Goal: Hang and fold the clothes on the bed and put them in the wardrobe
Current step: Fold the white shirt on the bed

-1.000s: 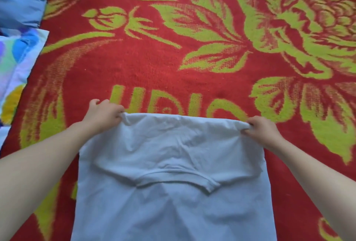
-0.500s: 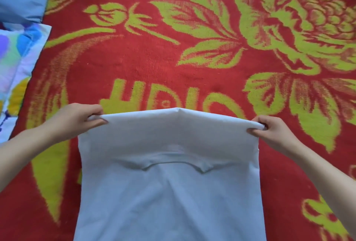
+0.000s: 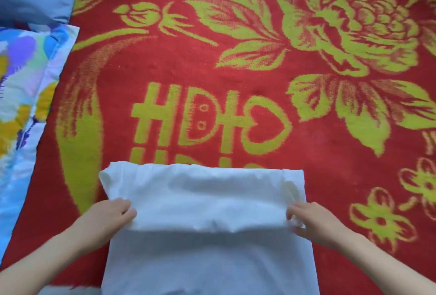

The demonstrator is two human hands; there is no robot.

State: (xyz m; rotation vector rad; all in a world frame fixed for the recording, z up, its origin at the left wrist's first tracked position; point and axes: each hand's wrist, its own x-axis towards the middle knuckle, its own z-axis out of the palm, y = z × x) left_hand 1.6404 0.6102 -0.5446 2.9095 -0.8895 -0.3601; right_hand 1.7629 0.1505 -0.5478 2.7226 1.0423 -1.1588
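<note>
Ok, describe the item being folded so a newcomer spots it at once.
A red blanket with yellow-green flowers covers the bed. Nearest the viewer, just below the yellow lettering, lies a white garment, top folded over, held by the left hand and right hand. It is the only plain white cloth there.

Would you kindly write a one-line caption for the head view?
Left hand and right hand grip a half-folded white shirt on a red blanket.
</note>
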